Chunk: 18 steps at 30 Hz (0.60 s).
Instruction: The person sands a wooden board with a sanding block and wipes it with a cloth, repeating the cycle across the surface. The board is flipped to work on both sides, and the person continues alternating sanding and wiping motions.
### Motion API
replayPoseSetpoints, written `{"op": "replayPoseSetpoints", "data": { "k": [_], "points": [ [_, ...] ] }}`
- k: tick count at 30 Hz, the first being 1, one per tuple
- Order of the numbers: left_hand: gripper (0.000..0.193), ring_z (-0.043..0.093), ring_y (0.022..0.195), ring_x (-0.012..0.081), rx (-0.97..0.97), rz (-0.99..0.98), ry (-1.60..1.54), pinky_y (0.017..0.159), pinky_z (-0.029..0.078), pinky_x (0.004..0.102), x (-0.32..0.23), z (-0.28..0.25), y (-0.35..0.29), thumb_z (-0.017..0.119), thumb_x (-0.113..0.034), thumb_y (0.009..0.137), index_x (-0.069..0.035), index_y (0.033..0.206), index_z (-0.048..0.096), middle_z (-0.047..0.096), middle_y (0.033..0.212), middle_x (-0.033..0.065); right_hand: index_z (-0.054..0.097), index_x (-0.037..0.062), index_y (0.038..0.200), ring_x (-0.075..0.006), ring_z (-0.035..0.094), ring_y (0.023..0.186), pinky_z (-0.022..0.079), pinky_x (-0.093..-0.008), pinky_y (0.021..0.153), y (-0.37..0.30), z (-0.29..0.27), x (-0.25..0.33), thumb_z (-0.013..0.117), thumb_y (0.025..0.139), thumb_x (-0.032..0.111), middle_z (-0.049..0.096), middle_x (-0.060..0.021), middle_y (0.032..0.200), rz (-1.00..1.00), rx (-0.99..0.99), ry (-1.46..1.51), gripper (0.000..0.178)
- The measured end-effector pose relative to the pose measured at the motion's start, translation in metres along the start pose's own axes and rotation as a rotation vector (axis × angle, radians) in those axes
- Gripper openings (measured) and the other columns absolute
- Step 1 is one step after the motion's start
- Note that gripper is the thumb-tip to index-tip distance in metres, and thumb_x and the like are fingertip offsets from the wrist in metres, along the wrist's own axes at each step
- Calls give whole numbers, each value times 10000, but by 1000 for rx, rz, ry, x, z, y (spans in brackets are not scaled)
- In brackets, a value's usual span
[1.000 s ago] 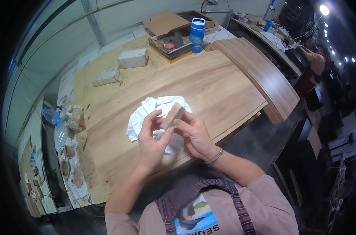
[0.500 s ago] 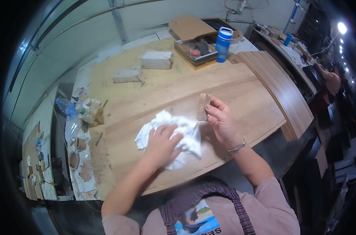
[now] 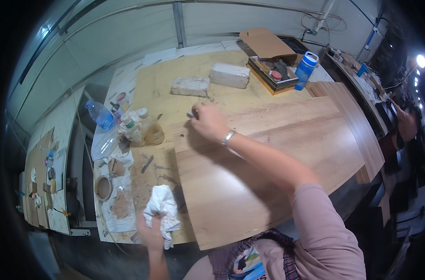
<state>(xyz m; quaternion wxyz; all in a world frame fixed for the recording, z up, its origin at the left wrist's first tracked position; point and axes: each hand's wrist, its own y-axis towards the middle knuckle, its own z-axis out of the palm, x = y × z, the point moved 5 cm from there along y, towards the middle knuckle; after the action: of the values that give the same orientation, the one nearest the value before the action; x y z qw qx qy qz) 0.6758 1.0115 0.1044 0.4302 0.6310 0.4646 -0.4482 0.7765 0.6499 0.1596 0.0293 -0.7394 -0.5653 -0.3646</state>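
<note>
white cloth: one, left hand gripping | small piece: one, right hand seemingly pinching | blocks: two

Small piece mostly hidden by right hand

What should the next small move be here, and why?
Perhaps the left hand should bring the cloth in over the board: it grips the cloth just outside the board's left edge, near the body, while the right hand is out of the way by the far left corner.
</note>
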Motion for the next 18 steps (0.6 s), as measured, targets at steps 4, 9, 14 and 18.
{"op": "replayPoseSetpoints", "data": {
  "k": [4, 9, 14, 18],
  "points": [
    [230, 587, 932, 108, 39, -127, -228, 840, 478, 276, 21, 7, -9, 642, -97, 946, 40, 1130, 626, 650, 1037, 59, 691, 24, 941, -357, 609, 1012, 518, -438, 877, 16, 50, 38, 642, 838, 180, 639, -201, 978, -37, 61, -91, 193],
    [233, 593, 930, 102, 63, -156, -300, 839, 482, 274, 42, 8, -5, 634, -84, 949, 46, 1143, 621, 657, 1035, 47, 706, 16, 891, -353, 610, 1017, 530, -455, 858, 20, 74, 43, 675, 816, 181, 638, -201, 998, -63, 106, -143, 184],
    [240, 594, 928, 103, 16, -168, -317, 838, 481, 273, 43, 2, -3, 630, -73, 946, 48, 1153, 613, 654, 1048, 51, 718, 19, 873, -378, 640, 899, 543, -465, 813, 17, 47, 4, 658, 828, 179, 641, -227, 1014, -12, 104, -258, 176],
    [254, 583, 933, 119, -3, -145, -299, 850, 475, 283, 42, 2, -3, 598, -73, 927, 56, 1146, 614, 650, 1049, 59, 720, 10, 835, -390, 646, 875, 543, -466, 816, 28, 33, -15, 661, 813, 159, 647, -237, 1013, 16, 98, -311, 161]
  ]
}}
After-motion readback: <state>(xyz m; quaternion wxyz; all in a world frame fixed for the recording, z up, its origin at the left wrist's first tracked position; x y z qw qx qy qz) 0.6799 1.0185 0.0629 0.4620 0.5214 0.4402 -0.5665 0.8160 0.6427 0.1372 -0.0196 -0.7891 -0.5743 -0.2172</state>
